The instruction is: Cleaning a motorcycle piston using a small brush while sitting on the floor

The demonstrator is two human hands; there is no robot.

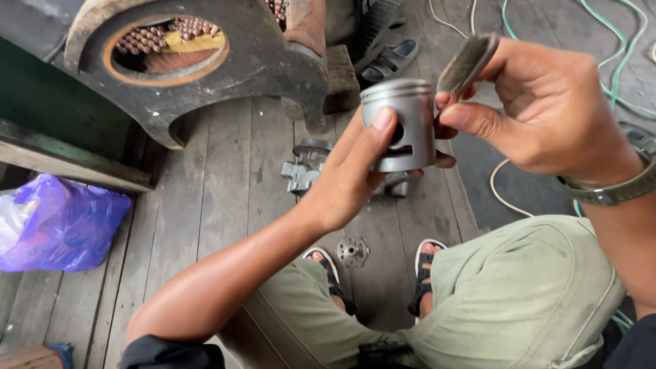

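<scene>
**Piston held up in both hands over plank floor**

Floor [225,178]: worn grey wood planks, runs under everything; darker mat-like patch at right, edge cut off by frame.

Motor housing [205,61], top left: big dark rusty casting w/ round opening, copper windings visible inside. Top cut off by frame; second opening at upper edge only partly seen. Sits on a wood block [339,78].

Person's legs in olive trousers [506,294] fill bottom right, sandalled feet on the planks. Lower body partly out of frame.

Purple plastic bag [55,222], left edge, crumpled, contents not visible; no label to make out. Green bench edge [61,147] above it.

Cables [615,61]: green and white, looping top right, ends out of frame. Dark sandal [389,60] top centre, its pair half hidden.

Left hand [352,174]: wrapped round the piston [400,123] from below, thumb up the front wall, fingers behind, mostly hidden. Firm closed grip. Piston is grey metal, crown up, pin hole facing right, held mid-air at frame centre above the floor parts.

Right hand [533,109]: thumb and fingers pinched shut on a small brush [468,63], bristles up and blurred; thumb tip just beside the pin hole. Watch strap on wrist.

Grey metal part [307,164] on floor behind the left hand, partly hidden; shape hard to tell. Small round flange [352,251] lies between the feet.
</scene>
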